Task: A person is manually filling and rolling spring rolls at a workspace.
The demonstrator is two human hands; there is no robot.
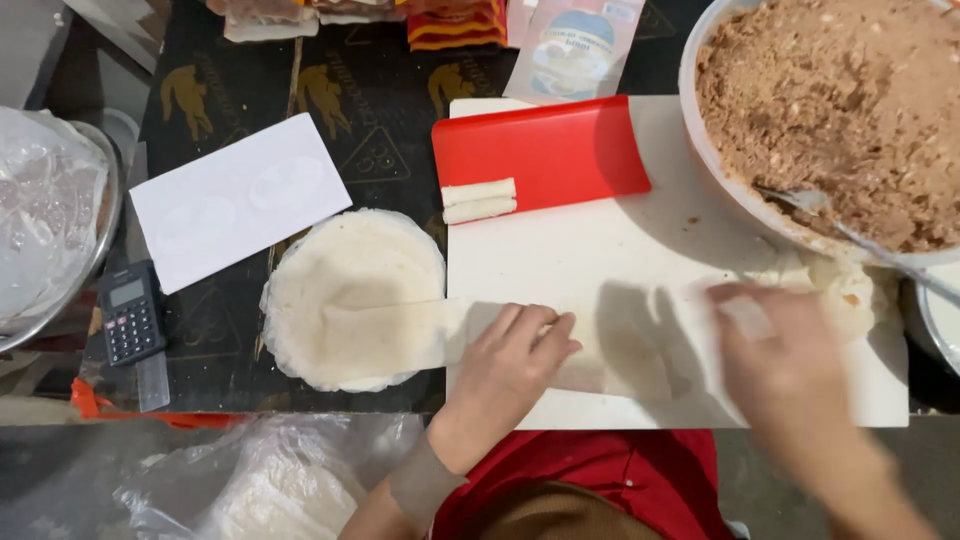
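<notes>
My left hand [515,350] lies flat with its fingers together on a thin pale wrapper sheet [400,335] that stretches from a round stack of wrappers [345,270] onto the white cutting board [600,250]. My right hand [770,350] is blurred over the board's right part, its fingers near a pale lump of dough or filling [840,290]; what it grips is unclear. Two rolled-up rolls [478,200] lie on the edge of a red tray [545,150]. A big white bowl of brown minced filling [840,100] holds a spoon [820,210].
A black calculator [130,315] and a white sheet [235,195] lie on the dark mat at left. A metal bowl lined with plastic [45,220] stands at the far left. Packages [570,40] sit at the back. A plastic bag [260,480] lies below the table edge.
</notes>
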